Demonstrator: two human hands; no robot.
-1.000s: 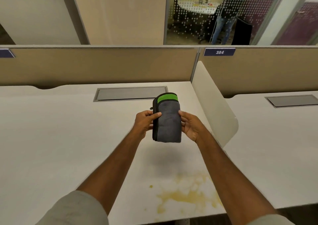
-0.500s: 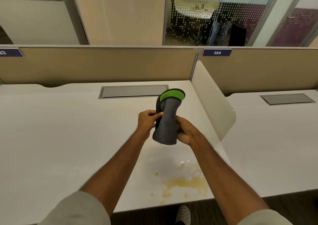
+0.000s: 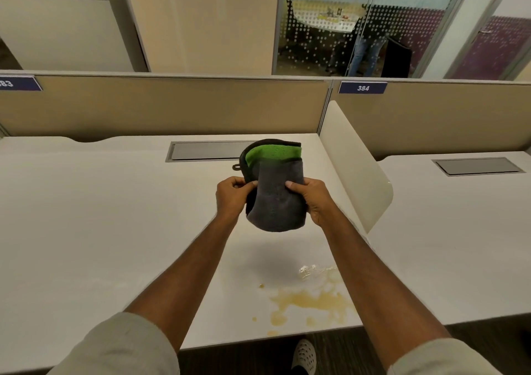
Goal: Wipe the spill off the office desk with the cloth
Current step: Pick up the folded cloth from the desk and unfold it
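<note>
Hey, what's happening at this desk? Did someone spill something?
Yes. A yellowish spill sits near the front edge of the white desk, not yet wiped. A person holds a folded grey and green cloth in the air above the desk, farther back than the spill. The left hand and right hand each grip one side of it.

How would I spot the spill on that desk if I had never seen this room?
Find the white desk below the partition sign reading 384. Follow it to its near edge, under the right forearm. The spill is a yellowish-brown splatter with small stray drops, the only stain on the pale surface, nearer than the grey and green cloth held above.
</note>
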